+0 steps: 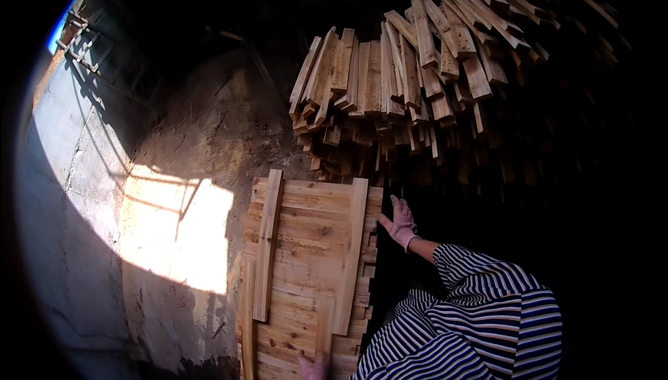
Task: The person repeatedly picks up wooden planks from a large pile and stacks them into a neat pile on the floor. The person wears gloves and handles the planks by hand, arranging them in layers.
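A row of narrow wooden boards (pixel 309 230) lies side by side, forming a flat panel in front of me. Two longer slats, a left slat (pixel 268 248) and a right slat (pixel 353 255), lie crosswise over it. My right hand (pixel 401 225), in a pale pink glove, is at the panel's far right edge with fingers spread and the thumb near the board ends. At the lower edge, my left hand (pixel 312 366), also gloved and partly cut off, grips the lower end of a short wooden slat (pixel 325 324) lying over the boards.
A large stack of loose wooden slats (pixel 390 74) rises beyond the panel and curves to the right. Another upright slat (pixel 248 317) runs along the panel's left side. A concrete wall (pixel 76 171) stands at left, beside a sunlit patch of floor (pixel 177 230). Deep shadow covers the right.
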`<state>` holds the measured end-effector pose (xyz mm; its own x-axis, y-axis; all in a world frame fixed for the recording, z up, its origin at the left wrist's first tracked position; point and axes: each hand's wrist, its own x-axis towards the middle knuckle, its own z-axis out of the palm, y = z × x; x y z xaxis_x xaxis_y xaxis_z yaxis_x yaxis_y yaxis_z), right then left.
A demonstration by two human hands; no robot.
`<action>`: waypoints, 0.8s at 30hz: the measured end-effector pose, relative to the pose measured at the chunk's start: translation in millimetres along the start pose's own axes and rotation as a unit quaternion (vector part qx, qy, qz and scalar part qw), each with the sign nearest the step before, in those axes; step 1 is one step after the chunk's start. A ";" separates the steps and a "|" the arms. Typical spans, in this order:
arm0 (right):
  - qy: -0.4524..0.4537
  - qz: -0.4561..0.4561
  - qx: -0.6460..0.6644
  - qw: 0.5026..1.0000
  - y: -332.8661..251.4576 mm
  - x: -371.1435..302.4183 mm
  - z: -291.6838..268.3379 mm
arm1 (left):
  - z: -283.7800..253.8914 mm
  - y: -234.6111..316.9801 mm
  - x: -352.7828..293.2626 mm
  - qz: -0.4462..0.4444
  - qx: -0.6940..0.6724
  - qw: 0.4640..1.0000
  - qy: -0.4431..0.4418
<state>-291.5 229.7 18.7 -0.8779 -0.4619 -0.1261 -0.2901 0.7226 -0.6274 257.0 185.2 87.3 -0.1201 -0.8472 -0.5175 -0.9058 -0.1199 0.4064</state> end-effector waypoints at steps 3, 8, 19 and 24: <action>-0.023 0.432 0.283 0.856 33.8 69.2 5.0 | -9.8 76.0 45.6 0.043 -0.021 0.997 0.066; -0.026 0.350 0.259 0.900 8.5 98.2 59.9 | 5.1 324.2 178.2 0.235 -0.093 0.965 0.065; 0.029 0.029 0.482 0.875 -109.8 227.2 -32.2 | 125.6 788.7 297.1 -0.047 -0.518 0.802 -0.293; 0.002 0.039 0.405 0.914 -200.8 254.5 -45.2 | 114.9 777.6 364.5 -0.024 -0.514 0.818 -0.257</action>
<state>-473.9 -9.8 147.3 -0.8858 -0.4224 -0.1923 0.1483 0.1350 -0.9797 -537.9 -157.3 128.2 -0.4887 -0.5315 -0.6919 -0.1262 -0.7416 0.6589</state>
